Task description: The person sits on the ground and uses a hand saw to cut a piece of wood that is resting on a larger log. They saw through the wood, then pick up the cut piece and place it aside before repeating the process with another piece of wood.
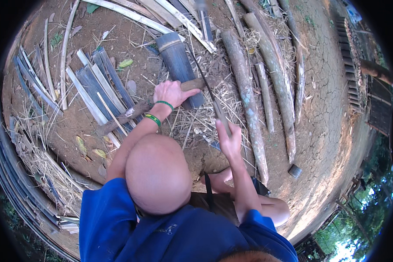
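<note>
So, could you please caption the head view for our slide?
Left hand holding a stick across dark bamboo; right hand gripping a long blade.

Soft daylight flares white through lower-right foliage (pixel 377 207), rims bending into black.

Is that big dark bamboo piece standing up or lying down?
The bamboo piece is lying down: its long side faces up, with a brown stick across it.

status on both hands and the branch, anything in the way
Left hand gripping branch; right hand holding blade. Branch across bamboo. Left thumb near blade, dry scraps beside bamboo.
</note>
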`<state>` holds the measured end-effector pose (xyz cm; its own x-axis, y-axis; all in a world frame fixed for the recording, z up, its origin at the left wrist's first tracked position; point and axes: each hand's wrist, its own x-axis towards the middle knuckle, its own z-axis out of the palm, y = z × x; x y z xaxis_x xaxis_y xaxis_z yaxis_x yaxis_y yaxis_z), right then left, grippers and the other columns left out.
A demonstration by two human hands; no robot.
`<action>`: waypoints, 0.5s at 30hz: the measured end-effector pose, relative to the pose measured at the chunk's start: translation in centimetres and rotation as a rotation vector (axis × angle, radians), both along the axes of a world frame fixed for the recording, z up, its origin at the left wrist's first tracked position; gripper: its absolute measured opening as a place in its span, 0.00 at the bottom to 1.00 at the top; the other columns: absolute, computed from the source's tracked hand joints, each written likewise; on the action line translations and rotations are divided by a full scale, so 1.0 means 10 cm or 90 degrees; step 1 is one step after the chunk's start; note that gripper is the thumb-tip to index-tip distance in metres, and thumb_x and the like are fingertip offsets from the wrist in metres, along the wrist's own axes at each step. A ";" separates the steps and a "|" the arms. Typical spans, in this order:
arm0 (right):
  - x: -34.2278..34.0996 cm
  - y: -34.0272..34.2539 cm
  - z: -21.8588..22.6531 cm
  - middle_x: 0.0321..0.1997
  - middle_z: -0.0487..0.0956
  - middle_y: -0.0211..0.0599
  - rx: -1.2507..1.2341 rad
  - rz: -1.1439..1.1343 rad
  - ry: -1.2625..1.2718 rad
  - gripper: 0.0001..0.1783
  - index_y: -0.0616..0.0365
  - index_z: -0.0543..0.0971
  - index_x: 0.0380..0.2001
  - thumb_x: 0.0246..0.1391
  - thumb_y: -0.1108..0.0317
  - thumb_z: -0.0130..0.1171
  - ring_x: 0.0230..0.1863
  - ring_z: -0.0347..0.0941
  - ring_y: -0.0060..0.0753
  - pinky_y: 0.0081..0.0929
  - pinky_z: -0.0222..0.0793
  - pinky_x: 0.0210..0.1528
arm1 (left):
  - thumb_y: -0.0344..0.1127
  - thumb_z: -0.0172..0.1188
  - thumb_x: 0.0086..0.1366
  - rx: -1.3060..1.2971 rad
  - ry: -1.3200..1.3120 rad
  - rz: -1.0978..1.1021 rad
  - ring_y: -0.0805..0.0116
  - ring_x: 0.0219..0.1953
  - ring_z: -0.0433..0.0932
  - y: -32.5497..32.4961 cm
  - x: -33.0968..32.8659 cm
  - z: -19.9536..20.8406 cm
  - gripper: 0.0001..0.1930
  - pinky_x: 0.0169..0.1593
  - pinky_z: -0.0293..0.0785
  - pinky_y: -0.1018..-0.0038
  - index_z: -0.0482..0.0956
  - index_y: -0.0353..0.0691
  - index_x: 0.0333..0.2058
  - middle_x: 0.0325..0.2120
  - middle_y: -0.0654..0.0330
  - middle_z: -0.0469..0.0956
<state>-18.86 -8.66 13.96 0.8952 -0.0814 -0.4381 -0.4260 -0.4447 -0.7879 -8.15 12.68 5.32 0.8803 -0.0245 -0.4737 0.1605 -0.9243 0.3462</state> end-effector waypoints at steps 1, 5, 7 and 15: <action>-0.24 -0.12 0.03 0.14 0.71 0.28 -0.030 0.005 0.007 0.19 0.67 0.80 0.27 0.64 0.60 0.61 0.18 0.62 0.17 0.29 0.55 0.21 | 0.84 0.52 0.52 0.002 0.004 -0.007 0.45 0.36 0.86 0.08 0.02 -0.02 0.48 0.43 0.82 0.55 0.87 0.36 0.36 0.30 0.42 0.85; -0.67 -0.37 0.07 0.14 0.71 0.28 0.012 -0.018 -0.020 0.17 0.68 0.84 0.30 0.63 0.61 0.61 0.18 0.65 0.17 0.27 0.57 0.21 | 0.83 0.52 0.53 0.010 -0.023 -0.004 0.44 0.35 0.86 0.07 -0.05 -0.04 0.48 0.42 0.82 0.55 0.87 0.34 0.36 0.29 0.42 0.84; -0.27 -0.29 -0.26 0.13 0.72 0.29 -0.033 0.011 -0.026 0.20 0.67 0.82 0.25 0.64 0.60 0.61 0.18 0.66 0.18 0.26 0.58 0.21 | 0.82 0.53 0.54 0.008 -0.024 0.009 0.43 0.34 0.85 0.01 -0.03 0.02 0.47 0.41 0.82 0.55 0.87 0.34 0.35 0.28 0.42 0.84; -0.22 -0.20 -0.59 0.13 0.68 0.33 0.055 0.055 -0.252 0.18 0.62 0.75 0.21 0.63 0.63 0.60 0.14 0.62 0.25 0.30 0.56 0.21 | 0.76 0.61 0.54 -0.048 -0.260 0.022 0.43 0.31 0.84 0.05 -0.11 0.29 0.42 0.37 0.81 0.53 0.81 0.32 0.33 0.26 0.43 0.83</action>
<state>-21.03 -10.65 8.08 0.9979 0.0242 -0.0600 -0.0458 -0.3904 -0.9195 -9.23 13.16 8.23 0.9965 -0.0122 -0.0827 0.0268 -0.8905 0.4543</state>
